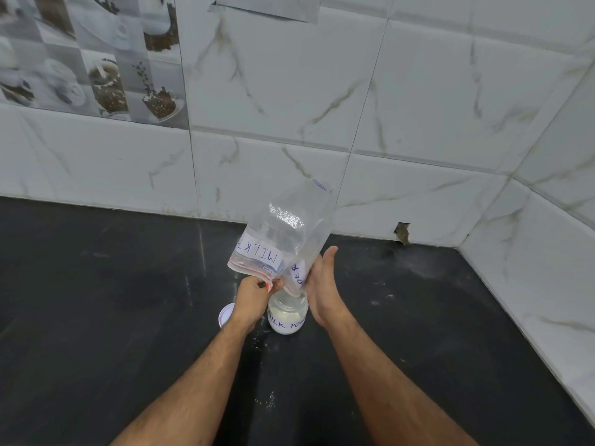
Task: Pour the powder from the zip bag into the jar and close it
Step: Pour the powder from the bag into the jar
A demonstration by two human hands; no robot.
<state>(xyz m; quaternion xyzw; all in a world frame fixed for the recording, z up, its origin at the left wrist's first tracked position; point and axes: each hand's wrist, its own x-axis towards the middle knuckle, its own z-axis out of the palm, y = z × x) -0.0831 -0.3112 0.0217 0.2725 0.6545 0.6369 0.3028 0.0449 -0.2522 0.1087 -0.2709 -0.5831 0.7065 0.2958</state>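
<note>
- Zip bag [283, 239] inverted, mouth at the jar [287, 317] opening; bag looks nearly empty, jar holds white powder.
- Left hand [252, 296] fingers pinch the bag's mouth edge; right hand [323, 291] fingers straight, together, flat against the bag's side.
- Left to do: cap the jar. Lid [226, 318] lies just left, on the surface [96, 300].
- Spilled specks near the jar; wall corner to the right, open room left.

A dark, glossy countertop [96, 317] meets white marbled wall tiles. On it stands a small jar [287, 318] labelled "MILK POW…", holding white powder. Just left lies a white lid [226, 315], partly hidden. Pale specks, possibly spilled powder [269, 401], dot the surface.
</note>
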